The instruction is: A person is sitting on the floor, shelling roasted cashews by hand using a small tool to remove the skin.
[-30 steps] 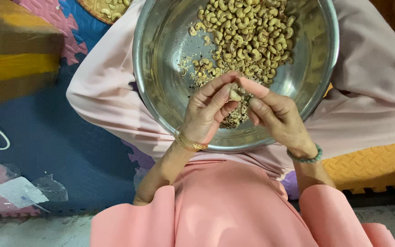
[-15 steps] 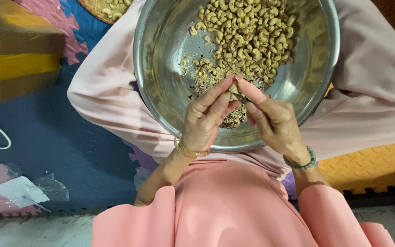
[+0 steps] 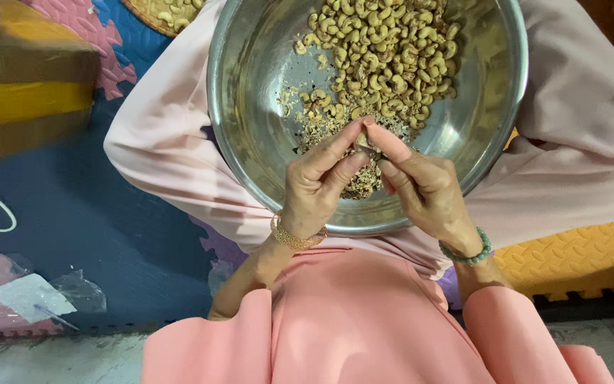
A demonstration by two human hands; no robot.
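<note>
Head view: both hands meet over a steel bowl [image 3: 250,128] on the lap. Left hand [image 3: 318,188] and right hand [image 3: 424,188] pinch 1 small nut [image 3: 365,146] between their fingertips, just above the heap of cashews [image 3: 385,50] and husk bits.

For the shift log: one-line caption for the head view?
Left hand and right hand pinch a cashew over a steel bowl.
</note>
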